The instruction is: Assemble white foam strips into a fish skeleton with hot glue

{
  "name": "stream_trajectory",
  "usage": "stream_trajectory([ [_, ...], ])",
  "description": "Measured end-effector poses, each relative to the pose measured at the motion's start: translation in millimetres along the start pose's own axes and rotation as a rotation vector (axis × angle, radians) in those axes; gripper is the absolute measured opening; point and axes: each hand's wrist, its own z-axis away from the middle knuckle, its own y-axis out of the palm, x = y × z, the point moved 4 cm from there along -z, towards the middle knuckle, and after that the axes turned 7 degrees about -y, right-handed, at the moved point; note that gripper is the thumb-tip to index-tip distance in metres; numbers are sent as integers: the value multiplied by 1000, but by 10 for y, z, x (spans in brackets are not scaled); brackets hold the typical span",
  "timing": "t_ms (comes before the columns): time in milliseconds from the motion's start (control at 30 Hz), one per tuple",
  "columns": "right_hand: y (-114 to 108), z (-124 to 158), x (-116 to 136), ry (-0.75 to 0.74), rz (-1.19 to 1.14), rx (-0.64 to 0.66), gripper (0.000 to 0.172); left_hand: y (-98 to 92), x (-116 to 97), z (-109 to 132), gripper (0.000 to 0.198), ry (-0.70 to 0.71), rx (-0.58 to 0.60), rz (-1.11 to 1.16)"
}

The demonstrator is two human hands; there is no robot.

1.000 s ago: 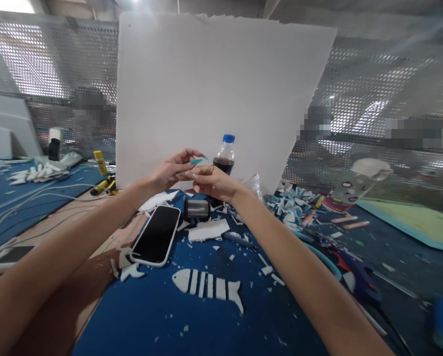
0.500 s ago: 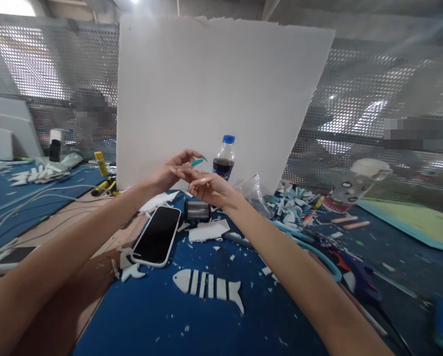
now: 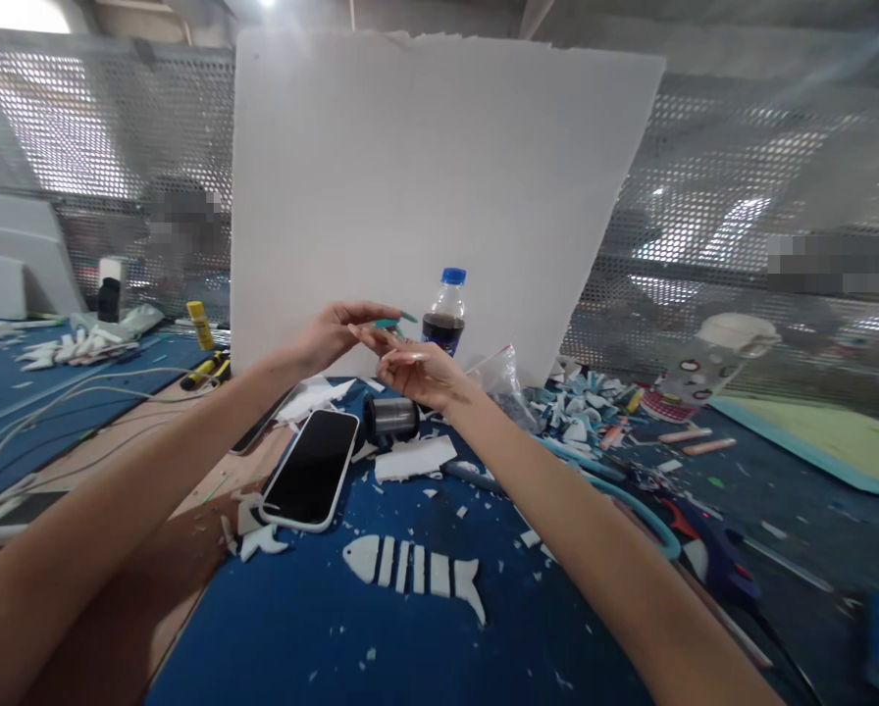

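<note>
A: What's closest on the blue table (image 3: 278, 647)?
B: A white fish (image 3: 439, 575), flat and cut into 6 pieces laid in a row with narrow gaps, head to the left and tail to the right, 1 small hole in the head.
A: And off to the right?
B: A dark glue gun (image 3: 719, 561) with a red trigger, past the right forearm.
A: Moving away from us?
B: A phone (image 3: 311, 471) with a white rim and a black screen. Then a white offcut (image 3: 414, 458) with crumbs around it, and just behind that a black-ended spool (image 3: 390, 418) lying on its side. In this view the spool sits just below the hands.
A: How are the 2 hands?
B: Both are raised above the table, their fingertips overlapping in view. The left hand (image 3: 329, 335) has its fingers stretched towards the right, with teal tips (image 3: 387, 325) showing; I can't tell if those are nails or something held. The right hand (image 3: 429, 375) has its fingers bent, palm partly turned up. Whether either hand pinches anything, I can't tell; it's too small and overlapped.
A: Beyond them?
B: A clear bag (image 3: 499, 373) on the right, a blue-capped bottle (image 3: 443, 328) of dark drink standing upright, then a tall white board (image 3: 439, 167), and mesh (image 3: 711, 176) on both sides farther back.
</note>
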Motion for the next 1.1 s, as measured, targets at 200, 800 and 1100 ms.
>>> stream_trajectory([
  [200, -23, -16, -15, -8, 25, -10, 20, -109, -136, 94, 32, -114, 203, -69],
  [800, -153, -113, -34, -69, 121, -28, 19, -213, -90, 46, 23, -183, -163, -102],
  [1100, -134, -119, -46, -120, 91, -5, 11, -298, -151, 58, 23, -113, -283, -28],
])
